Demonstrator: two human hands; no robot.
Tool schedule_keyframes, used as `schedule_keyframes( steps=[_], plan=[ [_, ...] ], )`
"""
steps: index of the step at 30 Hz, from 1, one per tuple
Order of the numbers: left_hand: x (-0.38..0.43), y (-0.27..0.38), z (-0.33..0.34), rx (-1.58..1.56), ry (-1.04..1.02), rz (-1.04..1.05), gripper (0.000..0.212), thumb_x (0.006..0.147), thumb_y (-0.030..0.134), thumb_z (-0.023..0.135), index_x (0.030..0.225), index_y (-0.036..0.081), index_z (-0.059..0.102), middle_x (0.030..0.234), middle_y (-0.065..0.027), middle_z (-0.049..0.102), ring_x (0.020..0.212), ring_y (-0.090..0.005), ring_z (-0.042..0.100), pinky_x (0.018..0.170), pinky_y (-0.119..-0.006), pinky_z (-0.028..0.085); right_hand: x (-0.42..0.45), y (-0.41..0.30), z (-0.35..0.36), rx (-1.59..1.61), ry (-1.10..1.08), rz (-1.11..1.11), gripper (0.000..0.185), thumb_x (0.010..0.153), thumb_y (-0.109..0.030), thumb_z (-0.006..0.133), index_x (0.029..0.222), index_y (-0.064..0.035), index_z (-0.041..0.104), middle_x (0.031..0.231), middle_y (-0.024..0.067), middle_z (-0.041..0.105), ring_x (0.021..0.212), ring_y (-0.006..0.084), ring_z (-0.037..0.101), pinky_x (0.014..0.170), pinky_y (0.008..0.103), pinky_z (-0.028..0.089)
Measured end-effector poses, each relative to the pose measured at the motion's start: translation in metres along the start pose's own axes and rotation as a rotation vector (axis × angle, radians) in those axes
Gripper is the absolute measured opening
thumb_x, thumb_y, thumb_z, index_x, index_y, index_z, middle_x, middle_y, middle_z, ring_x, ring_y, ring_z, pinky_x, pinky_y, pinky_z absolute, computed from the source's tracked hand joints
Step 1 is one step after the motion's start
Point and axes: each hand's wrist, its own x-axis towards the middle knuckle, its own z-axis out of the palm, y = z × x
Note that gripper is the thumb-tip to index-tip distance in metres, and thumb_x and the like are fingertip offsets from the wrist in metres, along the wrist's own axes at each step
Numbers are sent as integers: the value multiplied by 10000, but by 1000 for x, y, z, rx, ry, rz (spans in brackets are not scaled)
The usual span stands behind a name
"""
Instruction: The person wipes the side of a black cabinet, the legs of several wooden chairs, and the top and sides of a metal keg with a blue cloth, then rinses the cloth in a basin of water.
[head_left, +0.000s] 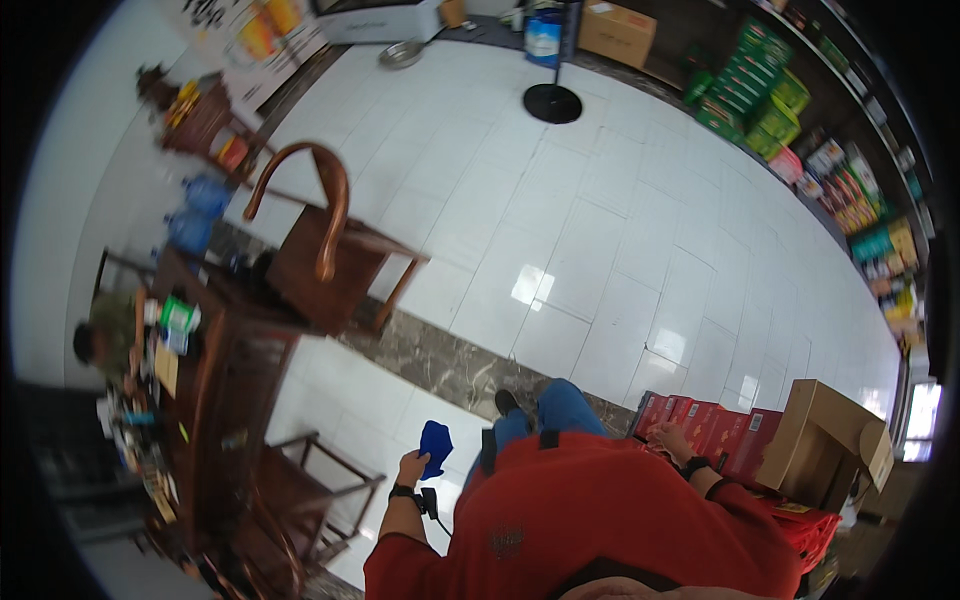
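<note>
Away from my body on the left, my left hand (411, 466) grips a dark blue cloth (436, 450) that hangs over the white tiled floor. Close by my right side, my right hand (673, 441) is over a row of red boxes (697, 424). Its fingers look bent, but I cannot tell whether they touch a box or hold something. An open cardboard carton (799, 427) stands beside the red boxes. Below it lies a red bag (814, 529), partly behind my sleeve.
A wooden armchair (322, 262) stands ahead on the left. Another wooden chair (292, 495) is by the wooden desk (199, 405), where a person (112, 334) sits. A round black stand base (553, 103) is on the floor. Stocked shelves (847, 67) line the right.
</note>
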Motion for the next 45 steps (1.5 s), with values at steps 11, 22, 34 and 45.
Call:
schedule_keyframes(
  steps=[11, 22, 34, 45],
  plan=[
    [198, 244, -27, 259, 24, 155, 372, 796, 291, 618, 1038, 9, 613, 889, -152, 660, 816, -231, 626, 747, -349, 470, 184, -95, -28, -462, -235, -296, 174, 872, -159, 519, 954, -31, 604, 803, 92, 647, 671, 172, 637, 552, 265, 500],
    [257, 381, -39, 300, -78, 4, 340, 803, 282, 619, 980, -8, 628, 769, -133, 656, 721, -222, 624, 641, -358, 468, 311, -406, -44, -16, -43, -160, 188, 855, -136, 502, 954, -15, 606, 783, 75, 636, 628, 134, 610, 515, 233, 465],
    [427, 565, -97, 314, 29, 293, 337, 815, 272, 576, 981, -20, 606, 861, -205, 632, 801, -323, 617, 713, -381, 469, 407, -541, 37, -140, -185, -10, 160, 839, -119, 533, 939, -31, 621, 801, 89, 656, 630, 151, 626, 520, 248, 486],
    [566, 751, -212, 241, 100, 495, 259, 828, 207, 570, 920, -32, 602, 801, -190, 612, 728, -318, 605, 654, -374, 467, 482, -767, 114, -216, -187, -86, 210, 854, -98, 456, 983, -23, 604, 796, 85, 645, 644, 153, 623, 541, 251, 482]
  ],
)
